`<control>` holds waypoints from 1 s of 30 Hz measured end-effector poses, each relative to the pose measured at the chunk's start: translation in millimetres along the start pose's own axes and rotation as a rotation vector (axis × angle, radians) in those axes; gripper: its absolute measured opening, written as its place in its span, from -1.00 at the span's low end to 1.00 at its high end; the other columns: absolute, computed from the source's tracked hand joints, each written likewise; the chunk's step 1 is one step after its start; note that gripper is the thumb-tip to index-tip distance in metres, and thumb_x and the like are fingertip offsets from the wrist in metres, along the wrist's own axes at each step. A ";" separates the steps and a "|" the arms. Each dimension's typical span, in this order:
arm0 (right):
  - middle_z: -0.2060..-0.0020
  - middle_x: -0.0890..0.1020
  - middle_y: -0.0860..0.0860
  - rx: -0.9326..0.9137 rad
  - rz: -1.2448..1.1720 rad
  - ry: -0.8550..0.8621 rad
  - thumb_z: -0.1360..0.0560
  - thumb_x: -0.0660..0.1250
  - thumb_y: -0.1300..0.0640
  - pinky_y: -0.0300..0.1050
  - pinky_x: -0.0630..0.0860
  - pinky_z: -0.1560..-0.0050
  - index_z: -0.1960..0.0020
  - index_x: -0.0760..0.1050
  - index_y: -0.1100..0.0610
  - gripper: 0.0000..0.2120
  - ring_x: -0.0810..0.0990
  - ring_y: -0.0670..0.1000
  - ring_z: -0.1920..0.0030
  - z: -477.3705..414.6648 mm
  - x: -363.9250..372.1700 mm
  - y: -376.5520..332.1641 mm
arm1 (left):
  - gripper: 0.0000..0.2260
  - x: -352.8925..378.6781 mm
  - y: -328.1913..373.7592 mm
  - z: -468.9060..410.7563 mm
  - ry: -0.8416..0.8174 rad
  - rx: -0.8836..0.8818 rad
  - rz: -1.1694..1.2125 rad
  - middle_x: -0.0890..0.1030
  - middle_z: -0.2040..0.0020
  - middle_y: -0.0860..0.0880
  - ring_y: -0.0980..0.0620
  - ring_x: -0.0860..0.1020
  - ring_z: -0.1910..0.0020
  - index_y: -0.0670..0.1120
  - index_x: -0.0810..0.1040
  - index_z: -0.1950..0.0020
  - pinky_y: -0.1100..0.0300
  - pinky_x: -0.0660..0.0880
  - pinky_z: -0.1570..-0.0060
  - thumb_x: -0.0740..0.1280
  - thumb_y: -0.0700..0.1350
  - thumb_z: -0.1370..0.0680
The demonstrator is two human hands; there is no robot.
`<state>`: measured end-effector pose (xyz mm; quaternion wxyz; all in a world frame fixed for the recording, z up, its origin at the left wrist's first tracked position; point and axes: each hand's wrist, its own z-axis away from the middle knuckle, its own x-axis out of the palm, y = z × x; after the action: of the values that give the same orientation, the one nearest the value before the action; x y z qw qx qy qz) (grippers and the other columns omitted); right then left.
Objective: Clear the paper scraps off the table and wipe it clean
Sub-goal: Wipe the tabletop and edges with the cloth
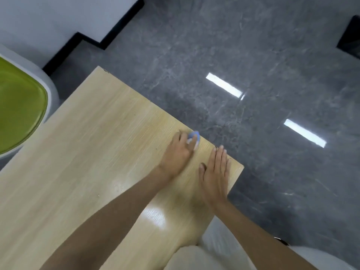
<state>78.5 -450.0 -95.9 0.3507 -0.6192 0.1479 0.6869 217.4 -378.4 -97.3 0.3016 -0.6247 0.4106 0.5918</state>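
1. The left hand (178,154) lies over a small blue-and-white wad (195,136) with its fingers on top. Blur hides whether they press flat or curl round it, and I cannot tell if the wad is cloth or paper.
2. The right hand (215,176) rests flat just beside it, fingers straight and together, fingertips at the edge.
3. The wad sits at the far edge of the pale wood-grain surface (87,143); no other scraps show.
4. Likely risk: a stroke outward would carry the wad over the edge onto the grey marbled floor (253,55), since the right hand is not cupped below to catch it.

Blue wad (196,135) mostly beneath blurred left fingers (191,143)
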 end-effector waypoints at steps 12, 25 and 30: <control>-0.51 -0.14 0.17 -0.205 -0.018 -0.045 -0.57 -0.29 -0.05 0.06 -0.14 -0.53 -0.50 -0.15 0.28 -0.40 -0.14 0.10 -0.54 -53.6 5.9 -80.7 | -0.57 -26.3 -107.6 -23.5 -0.012 -0.531 0.114 0.43 -0.06 -0.28 -0.24 0.39 -0.01 -0.21 0.41 -0.35 -0.02 0.45 0.19 0.25 -0.39 -0.48; -0.50 -0.12 0.13 -0.292 0.044 -0.073 -0.58 -0.27 -0.03 0.05 -0.12 -0.52 -0.48 -0.16 0.25 -0.44 -0.12 0.07 -0.53 -72.3 17.5 -115.3 | -0.56 -36.2 -188.0 -42.3 -0.017 -0.655 0.048 0.37 -0.20 -0.26 -0.20 0.35 -0.10 -0.21 0.34 -0.38 0.13 0.26 0.19 0.17 -0.39 -0.50; -0.48 0.20 0.17 -0.297 0.089 -0.061 -0.59 -0.11 -0.01 0.02 -0.03 -0.48 -0.47 0.15 0.31 -0.43 0.14 0.10 -0.50 -76.3 24.0 -130.9 | -0.60 -9.8 -148.6 -3.5 -0.015 0.043 0.036 0.40 0.05 -0.17 -0.06 0.30 0.12 -0.15 0.47 -0.24 0.14 0.45 0.38 0.31 -0.31 -0.41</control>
<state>222.9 -398.5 -103.0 0.2288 -0.6357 0.0614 0.7347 348.8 -308.4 -103.4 0.3074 -0.6059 0.4323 0.5929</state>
